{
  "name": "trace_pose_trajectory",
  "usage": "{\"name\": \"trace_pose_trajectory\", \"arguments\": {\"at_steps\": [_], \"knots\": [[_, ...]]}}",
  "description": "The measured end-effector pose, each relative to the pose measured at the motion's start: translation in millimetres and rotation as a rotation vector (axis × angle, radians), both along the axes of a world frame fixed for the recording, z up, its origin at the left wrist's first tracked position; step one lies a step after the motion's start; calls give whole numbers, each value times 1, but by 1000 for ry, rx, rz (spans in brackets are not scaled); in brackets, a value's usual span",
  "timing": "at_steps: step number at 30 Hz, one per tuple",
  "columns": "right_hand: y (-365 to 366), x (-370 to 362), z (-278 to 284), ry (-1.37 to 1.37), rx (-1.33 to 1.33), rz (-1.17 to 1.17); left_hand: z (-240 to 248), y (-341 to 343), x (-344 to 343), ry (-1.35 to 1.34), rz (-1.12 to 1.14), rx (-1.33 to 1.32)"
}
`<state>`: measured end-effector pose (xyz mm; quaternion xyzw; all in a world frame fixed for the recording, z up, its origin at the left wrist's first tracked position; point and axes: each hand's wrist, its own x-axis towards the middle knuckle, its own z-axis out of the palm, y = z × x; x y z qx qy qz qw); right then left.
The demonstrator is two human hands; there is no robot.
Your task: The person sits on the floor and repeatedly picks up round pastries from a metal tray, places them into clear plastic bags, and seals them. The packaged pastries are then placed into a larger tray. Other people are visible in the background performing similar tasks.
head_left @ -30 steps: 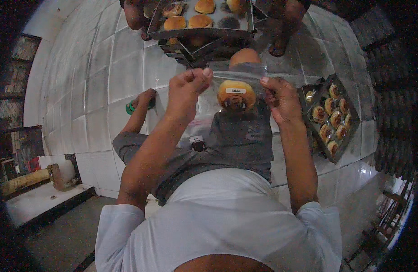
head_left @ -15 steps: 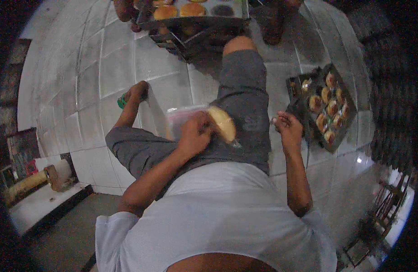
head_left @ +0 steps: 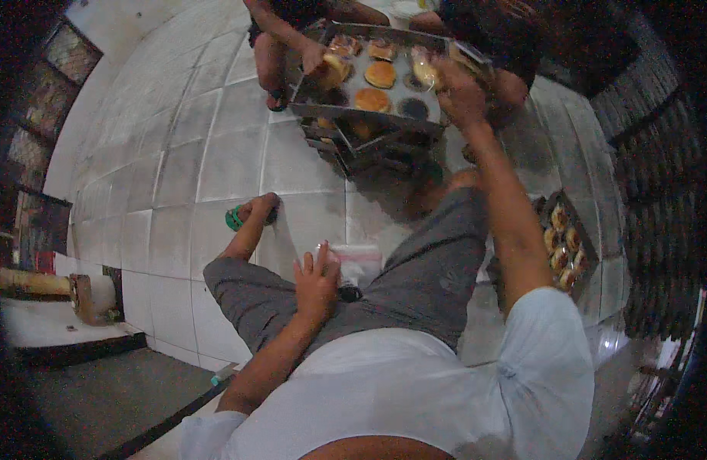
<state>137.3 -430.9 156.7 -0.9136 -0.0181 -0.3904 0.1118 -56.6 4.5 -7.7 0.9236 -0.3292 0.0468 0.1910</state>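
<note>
My left hand (head_left: 317,287) lies over a stack of clear plastic bags (head_left: 360,264) between my thighs, its fingers stretched out and apart. Far ahead, my right hand (head_left: 462,96) reaches over the metal tray (head_left: 399,121). Its fingers close on the side of a pale, tilted bun (head_left: 425,69); blur partly hides the grip. Golden round buns (head_left: 380,74) sit in the tray near it, beside dark hollows. At the tray's left side a co-worker's hand (head_left: 314,57) holds another bun (head_left: 334,70).
More trays (head_left: 353,149) are stacked under the front one. A dark tray of bagged buns (head_left: 564,245) rests on the tiled floor (head_left: 169,222) to my right. A second person sits behind the tray at right. My bare foot (head_left: 258,205) is at left.
My right hand has swung from beside my right thigh up to the tray. My left hand has let go of the bagged bun and moved onto the plastic bags. The view has tilted up.
</note>
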Motion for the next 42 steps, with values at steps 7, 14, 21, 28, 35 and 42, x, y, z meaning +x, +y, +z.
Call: {"name": "trace_pose_trajectory", "arguments": {"at_steps": [7,14,21,28,35,42], "knots": [[142,-52,-50,481,525,482,-9,7,-8,-36,31,82],[204,-159,-148,776,518,395,2,8,-7,-24,-158,197],[219,-210,-135,1064,193,722,66,-2,-24,39,-64,-127],[221,-165,-93,669,1534,270,69,-46,-19,1305,340,-1058],[198,-72,-61,721,843,333,38,26,98,725,808,-1080],[38,173,-110,843,951,-95,-36,58,120,794,647,-1094]]}}
